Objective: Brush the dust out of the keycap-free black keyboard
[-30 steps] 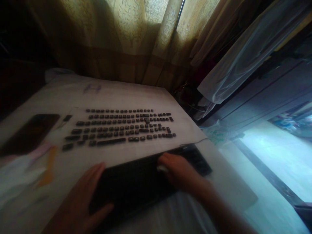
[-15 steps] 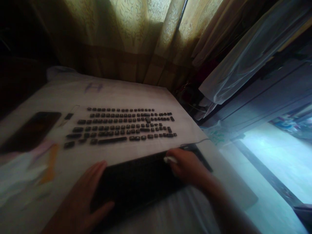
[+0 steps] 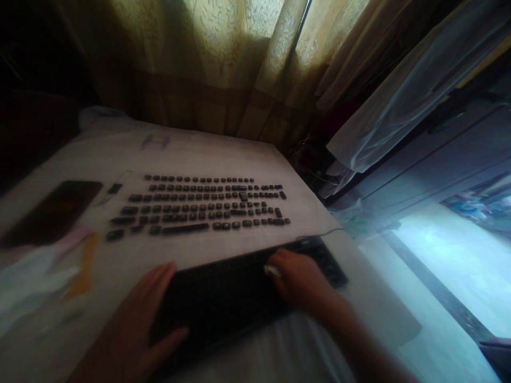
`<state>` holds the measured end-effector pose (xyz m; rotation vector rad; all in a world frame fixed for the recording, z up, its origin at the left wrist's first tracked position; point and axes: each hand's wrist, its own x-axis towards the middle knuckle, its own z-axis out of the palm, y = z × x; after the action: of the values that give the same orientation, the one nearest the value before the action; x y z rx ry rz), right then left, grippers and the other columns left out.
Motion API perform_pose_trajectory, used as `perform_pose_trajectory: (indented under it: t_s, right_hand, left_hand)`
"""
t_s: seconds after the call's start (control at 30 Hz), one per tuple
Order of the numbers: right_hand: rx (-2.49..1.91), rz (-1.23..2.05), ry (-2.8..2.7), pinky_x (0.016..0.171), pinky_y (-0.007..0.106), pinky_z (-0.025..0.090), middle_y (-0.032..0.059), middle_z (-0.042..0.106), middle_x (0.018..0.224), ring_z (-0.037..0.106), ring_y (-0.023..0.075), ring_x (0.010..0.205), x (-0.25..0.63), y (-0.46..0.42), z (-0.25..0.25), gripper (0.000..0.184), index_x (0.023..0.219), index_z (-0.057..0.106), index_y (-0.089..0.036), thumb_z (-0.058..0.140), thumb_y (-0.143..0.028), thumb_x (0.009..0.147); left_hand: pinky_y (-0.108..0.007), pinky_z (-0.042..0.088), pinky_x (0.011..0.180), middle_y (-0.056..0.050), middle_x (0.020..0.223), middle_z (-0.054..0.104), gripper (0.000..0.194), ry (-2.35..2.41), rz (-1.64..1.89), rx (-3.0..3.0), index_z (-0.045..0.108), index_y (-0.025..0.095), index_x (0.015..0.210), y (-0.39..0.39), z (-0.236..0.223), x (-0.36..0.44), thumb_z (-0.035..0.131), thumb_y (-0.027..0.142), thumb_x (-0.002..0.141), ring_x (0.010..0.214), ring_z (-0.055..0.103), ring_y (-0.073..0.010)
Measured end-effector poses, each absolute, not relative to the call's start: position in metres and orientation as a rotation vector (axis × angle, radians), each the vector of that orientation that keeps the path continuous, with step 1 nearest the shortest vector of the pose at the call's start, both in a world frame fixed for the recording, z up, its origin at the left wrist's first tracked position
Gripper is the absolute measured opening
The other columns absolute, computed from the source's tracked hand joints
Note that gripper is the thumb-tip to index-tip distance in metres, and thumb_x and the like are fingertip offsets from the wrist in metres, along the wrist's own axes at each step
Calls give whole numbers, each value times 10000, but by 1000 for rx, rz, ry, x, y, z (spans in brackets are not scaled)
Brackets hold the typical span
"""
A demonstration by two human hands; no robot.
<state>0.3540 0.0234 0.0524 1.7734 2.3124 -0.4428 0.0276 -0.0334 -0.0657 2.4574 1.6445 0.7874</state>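
A black keyboard base (image 3: 223, 292) with its keycaps off lies slanted on the table in front of me. My left hand (image 3: 136, 314) grips its left end, fingers at the far edge and thumb over the near part. My right hand (image 3: 297, 276) is closed on a small white wad (image 3: 272, 271), cloth or tissue by its look, and presses it to the base right of the middle. Beyond the base, loose black keycaps (image 3: 191, 206) are laid out in several rows in keyboard order, with the long space bar (image 3: 186, 229) in the nearest row.
At the left lie a dark phone (image 3: 54, 213), a small black item (image 3: 115, 189), crumpled white material (image 3: 32, 282) and an orange strip (image 3: 83, 268). A thin cable (image 3: 327, 232) runs from the base's far right. Patterned curtains (image 3: 219, 58) hang behind the table.
My right hand has moved slightly left and nearer to me along the base with the white wad. My left hand stays on the left end. The keycaps have not moved.
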Motion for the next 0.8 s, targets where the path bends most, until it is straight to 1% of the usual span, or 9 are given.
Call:
perform_pose_trajectory:
  t_s: [0.13, 0.23, 0.37, 0.4, 0.47, 0.57, 0.63, 0.73, 0.8]
  right_hand:
    - [1802, -536, 2353, 807, 347, 501, 109, 738, 1013, 700, 253, 909, 363, 24, 57, 214, 957, 737, -161, 569, -90, 844]
    - [2063, -762, 2518, 807, 359, 500, 84, 748, 943, 695, 240, 875, 378, 19, 53, 180, 946, 724, -177, 565, -156, 865]
    - [2386, -1581, 2374, 621, 295, 493, 33, 712, 843, 654, 188, 701, 387, 9, 42, 307, 1154, 666, -226, 562, -371, 905]
    - [2394, -1752, 2315, 599, 281, 480, 23, 696, 817, 635, 175, 675, 385, 6, 40, 325, 1148, 665, -233, 588, -411, 888]
    - [2364, -1982, 2229, 570, 258, 460, 16, 679, 805, 604, 153, 646, 377, 1, 38, 339, 1086, 678, -239, 655, -478, 847]
    - [2369, -2176, 2177, 515, 228, 418, -2, 644, 740, 538, 122, 575, 361, -6, 39, 343, 954, 687, -241, 715, -546, 800]
    - [2368, -2311, 2154, 500, 216, 407, -14, 621, 703, 518, 115, 554, 350, -11, 39, 343, 909, 683, -239, 740, -552, 781]
    - [2326, -2540, 2086, 478, 199, 391, -28, 606, 665, 498, 105, 525, 338, -21, 37, 346, 888, 679, -233, 762, -545, 765]
    - [2292, -2643, 2107, 478, 193, 401, -30, 613, 664, 509, 105, 526, 333, -27, 35, 315, 888, 686, -230, 752, -521, 787]
  left_hand:
    - [-484, 537, 1038, -105, 1540, 530, 836, 1628, 793, 2484, 217, 312, 1603, -33, -64, 30, 555, 551, 876, 1287, 617, -341]
    - [-467, 543, 1026, -107, 1537, 532, 824, 1623, 809, 2517, 213, 305, 1605, -31, -63, 29, 540, 544, 888, 1281, 621, -333]
    - [-469, 530, 1037, -121, 1523, 544, 843, 1614, 839, 2607, 286, 281, 1587, -25, -53, 25, 590, 569, 855, 1289, 610, -342]
    - [-474, 521, 1049, -115, 1521, 548, 839, 1602, 838, 2638, 324, 289, 1572, -24, -47, 26, 619, 572, 839, 1298, 602, -346]
    - [-462, 508, 1069, -79, 1495, 581, 782, 1505, 810, 2724, 405, 334, 1525, -22, -31, 34, 662, 559, 822, 1294, 608, -328]
    - [-413, 534, 1048, -27, 1350, 696, 600, 1324, 775, 2687, 496, 358, 1443, -24, -2, 61, 646, 462, 872, 1183, 681, -251]
    - [-383, 586, 958, -29, 1236, 752, 487, 1267, 839, 2571, 572, 329, 1359, -26, 15, 85, 633, 422, 885, 1077, 724, -232]
    - [-344, 612, 843, -55, 1171, 774, 429, 1234, 917, 2291, 609, 270, 1305, -28, 32, 119, 630, 345, 883, 982, 745, -216]
    - [-313, 604, 784, -40, 1096, 786, 390, 1177, 878, 2076, 632, 279, 1267, -30, 41, 135, 626, 323, 879, 888, 743, -190]
